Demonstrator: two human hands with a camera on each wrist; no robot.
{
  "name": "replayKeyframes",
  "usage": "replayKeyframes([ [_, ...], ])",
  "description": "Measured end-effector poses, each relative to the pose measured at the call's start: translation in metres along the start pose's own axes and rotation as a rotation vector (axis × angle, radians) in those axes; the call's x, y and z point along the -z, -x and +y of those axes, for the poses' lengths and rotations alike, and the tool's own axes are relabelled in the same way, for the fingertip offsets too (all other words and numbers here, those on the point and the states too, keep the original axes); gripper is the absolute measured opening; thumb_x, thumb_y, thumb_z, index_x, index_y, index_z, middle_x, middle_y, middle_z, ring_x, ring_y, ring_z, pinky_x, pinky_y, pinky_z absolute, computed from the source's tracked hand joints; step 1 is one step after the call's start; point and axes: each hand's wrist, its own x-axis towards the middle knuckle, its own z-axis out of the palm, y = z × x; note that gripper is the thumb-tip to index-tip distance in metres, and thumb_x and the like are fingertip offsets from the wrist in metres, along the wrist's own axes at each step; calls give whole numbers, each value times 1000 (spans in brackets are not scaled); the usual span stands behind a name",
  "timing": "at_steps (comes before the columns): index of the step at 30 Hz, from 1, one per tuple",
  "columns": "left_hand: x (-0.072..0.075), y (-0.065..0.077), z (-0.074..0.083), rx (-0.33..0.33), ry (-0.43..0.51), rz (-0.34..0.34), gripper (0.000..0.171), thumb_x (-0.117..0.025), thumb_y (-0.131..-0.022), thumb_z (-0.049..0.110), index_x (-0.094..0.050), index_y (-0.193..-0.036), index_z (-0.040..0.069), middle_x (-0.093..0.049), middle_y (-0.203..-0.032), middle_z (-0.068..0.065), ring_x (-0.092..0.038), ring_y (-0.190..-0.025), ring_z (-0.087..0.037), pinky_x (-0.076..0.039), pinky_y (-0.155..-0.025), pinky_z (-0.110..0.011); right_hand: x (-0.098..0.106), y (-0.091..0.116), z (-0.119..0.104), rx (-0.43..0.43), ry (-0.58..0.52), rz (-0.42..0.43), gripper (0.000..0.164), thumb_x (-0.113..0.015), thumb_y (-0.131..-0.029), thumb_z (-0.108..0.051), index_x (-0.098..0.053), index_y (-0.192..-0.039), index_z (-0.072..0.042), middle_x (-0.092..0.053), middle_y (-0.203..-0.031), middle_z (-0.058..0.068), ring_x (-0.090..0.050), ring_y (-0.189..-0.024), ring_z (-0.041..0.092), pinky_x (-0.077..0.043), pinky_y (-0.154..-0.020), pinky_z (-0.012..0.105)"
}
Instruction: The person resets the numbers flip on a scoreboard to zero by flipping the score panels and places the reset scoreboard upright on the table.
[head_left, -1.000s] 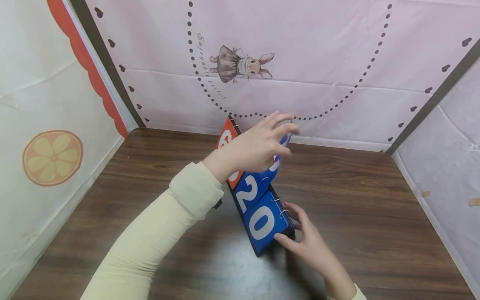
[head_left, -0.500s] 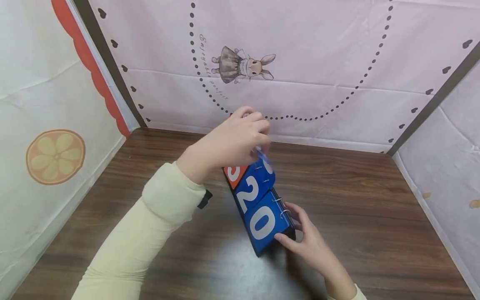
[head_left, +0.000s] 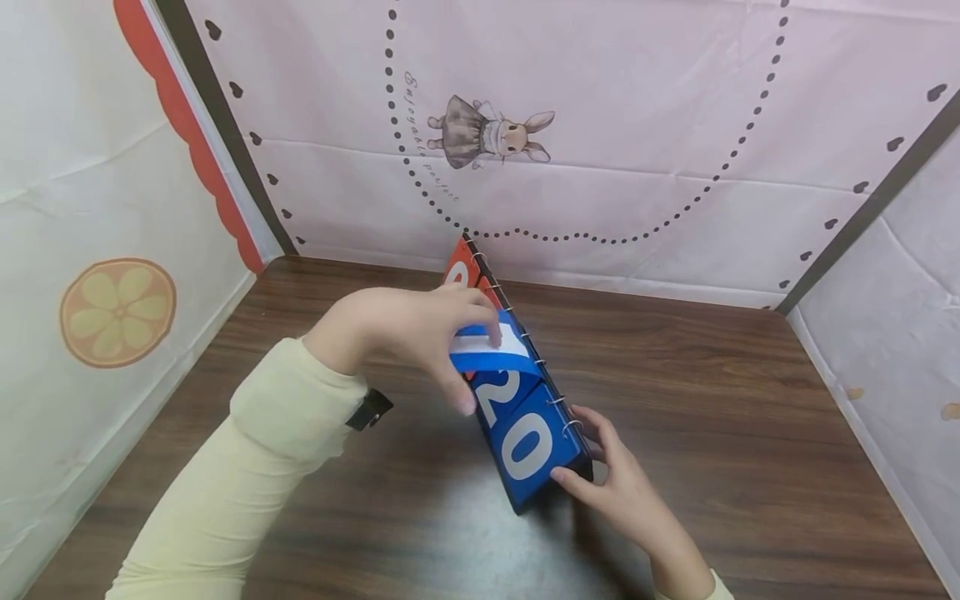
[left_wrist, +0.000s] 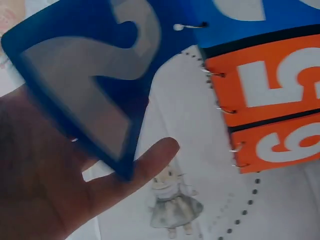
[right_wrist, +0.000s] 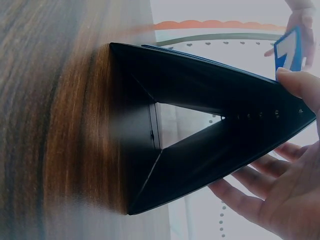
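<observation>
A tabletop flip scoreboard stands slanted on the table, blue number cards at its near end and red ones at its far end. The nearest blue card reads 0. My left hand is at a half-turned blue card, its fingers over the card and its thumb apart from it. The left wrist view shows this lifted card across the palm, hiding the fingers. My right hand grips the near end, thumb in front and fingers behind; its wrist view shows the black triangular frame.
Metal rings bind the cards along the top edge. The brown wooden table extends around the scoreboard. A pale fabric wall with a printed rabbit rises behind it, and other fabric walls stand at both sides.
My left hand has moved left and toward me over the scoreboard's top, and the blue card has swung over to the front side. The right hand has kept its grip in the same place.
</observation>
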Motion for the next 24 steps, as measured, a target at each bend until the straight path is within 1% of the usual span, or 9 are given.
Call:
replayKeyframes([
  [3,-8,-7,-3,16,-31,39,57,-74,-64,58,-56,-108,25,-39,-125,-2,-36,-111,-22,-52,-75,-34,0,0,0,1,4,0,76,-73,-76,-42,-30,-137,-28,-39,-141,11,-47,-118,37,-44,-81,61],
  [5,-15,-14,-2,20,-95,79,50,-73,-68,57,-57,-100,23,-42,-120,-4,-41,-106,-21,-52,-74,-33,0,0,0,8,1,-2,75,-73,-77,-41,-30,-137,-28,-39,-141,11,-46,-118,37,-44,-82,61],
  [7,-23,-22,0,26,-172,119,47,-71,-70,57,-57,-96,21,-45,-117,-5,-46,-101,-20,-52,-74,-32,0,1,0,21,-2,-5,75,-73,-77,-40,-30,-137,-27,-39,-140,10,-46,-118,36,-43,-83,61],
  [9,-30,-29,3,33,-266,154,54,-68,-70,61,-59,-102,18,-48,-116,-7,-48,-99,-21,-52,-76,-36,0,1,1,36,-4,-8,75,-73,-78,-39,-30,-137,-25,-39,-140,10,-46,-119,35,-43,-85,60],
  [11,-38,-35,7,42,-343,179,65,-64,-71,65,-60,-113,15,-48,-122,-9,-48,-103,-22,-51,-80,-39,0,1,1,51,-5,-9,74,-72,-78,-39,-30,-137,-25,-40,-140,10,-45,-119,34,-43,-86,60],
  [14,-46,-42,12,56,-425,203,75,-63,-73,64,-53,-129,15,-48,-129,-10,-50,-108,-24,-49,-84,-42,0,1,2,63,-7,-8,74,-72,-78,-38,-30,-137,-24,-40,-139,10,-45,-120,33,-43,-87,59],
  [17,-50,-45,15,82,-429,197,74,-65,-74,59,-48,-134,18,-48,-132,-10,-53,-108,-24,-51,-82,-41,0,1,2,65,-7,-8,74,-73,-78,-38,-31,-137,-24,-40,-139,11,-45,-120,33,-43,-86,58],
  [20,-53,-45,15,113,-394,189,77,-67,-73,58,-45,-136,20,-50,-130,-9,-57,-104,-23,-53,-77,-40,0,0,2,58,-8,-7,74,-73,-78,-38,-31,-137,-24,-40,-139,10,-45,-120,34,-44,-85,59],
  [24,-57,-47,10,116,-365,204,77,-68,-71,59,-48,-133,18,-50,-127,-10,-58,-99,-20,-53,-76,-39,1,0,2,48,-6,-2,75,-73,-77,-39,-31,-137,-24,-40,-139,10,-46,-118,35,-45,-83,59],
])
